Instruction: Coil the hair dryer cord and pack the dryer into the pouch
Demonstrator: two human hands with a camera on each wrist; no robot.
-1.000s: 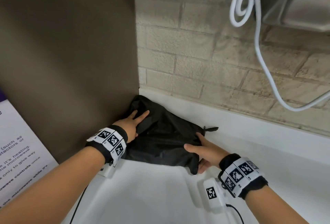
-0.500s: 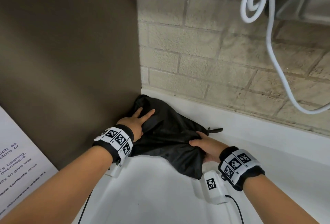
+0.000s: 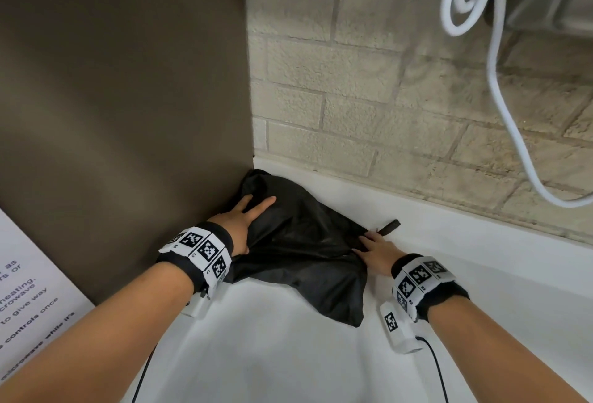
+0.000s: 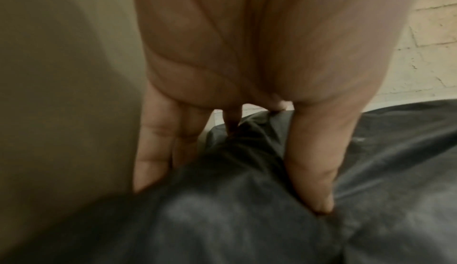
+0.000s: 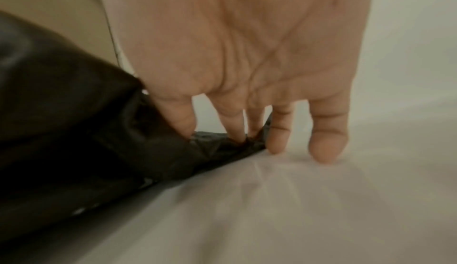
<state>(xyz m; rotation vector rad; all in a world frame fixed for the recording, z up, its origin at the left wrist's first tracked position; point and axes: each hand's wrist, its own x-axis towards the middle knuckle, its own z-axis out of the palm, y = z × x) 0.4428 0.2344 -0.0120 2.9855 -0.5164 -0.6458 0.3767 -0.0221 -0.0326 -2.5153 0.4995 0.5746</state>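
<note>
Pouch (image 3: 305,251): thin black cloth, creased, faint sheen. Counter (image 3: 272,354): white, smooth, satin finish. Wall (image 3: 369,81) along the counter's far edge: rough, pitted cream brick. Side panel (image 3: 128,81): smooth matt brown. Cord (image 3: 492,72): smooth, glossy white plastic.

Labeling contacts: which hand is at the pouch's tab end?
Right hand, pinching fabric beside the tab; left hand lies flat on the pouch by the panel.

Pale brick wall (image 3: 385,97), dark brown panel (image 3: 128,81), white counter (image 3: 272,354)
</note>
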